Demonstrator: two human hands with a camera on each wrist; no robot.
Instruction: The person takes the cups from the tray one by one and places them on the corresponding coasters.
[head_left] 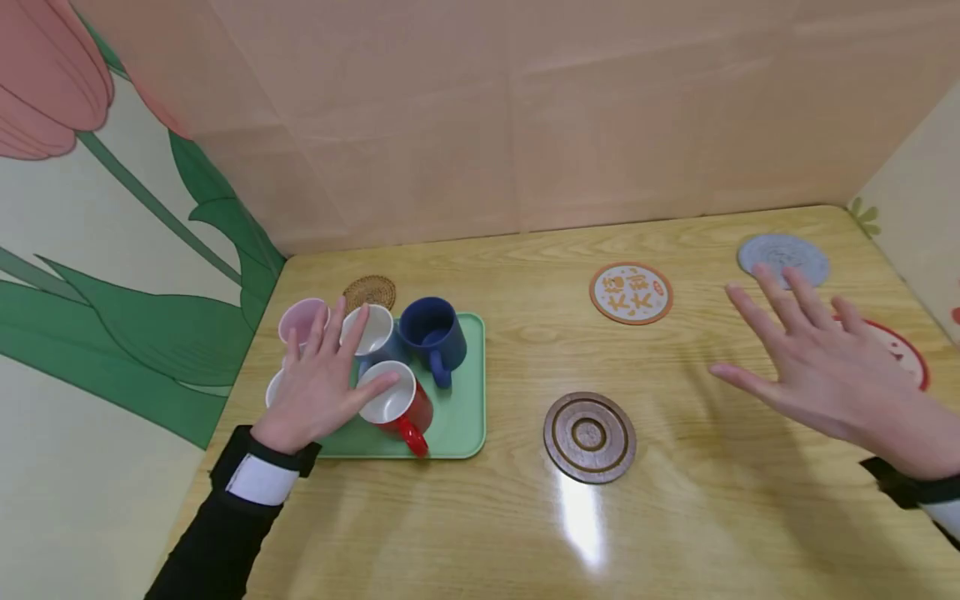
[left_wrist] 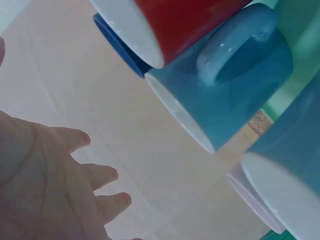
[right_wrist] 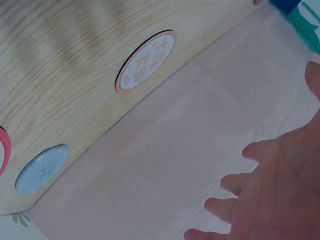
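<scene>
My left hand (head_left: 318, 392) is spread above the left part of a green tray (head_left: 468, 421), fingers straight and holding nothing. Around and under it on the tray are a red mug (head_left: 416, 408), a dark blue mug (head_left: 450, 337), a light blue mug (left_wrist: 200, 95) with a white inside, and a pink mug (head_left: 302, 317). Another blue mug (left_wrist: 300, 160) is mostly hidden by the hand in the head view. On the right, my right hand (head_left: 832, 371) hovers over the table with fingers spread, partly covering a red-rimmed coaster (head_left: 903, 350).
A dark wooden coaster (head_left: 590, 437) with ring grooves lies mid-table. Behind it is an orange-rimmed coaster (head_left: 632, 293). A grey-blue coaster (head_left: 787, 254) lies at the back right, and a woven brown coaster (head_left: 370, 292) behind the tray. A pinkish wall covering (head_left: 525, 125) borders the table's back edge.
</scene>
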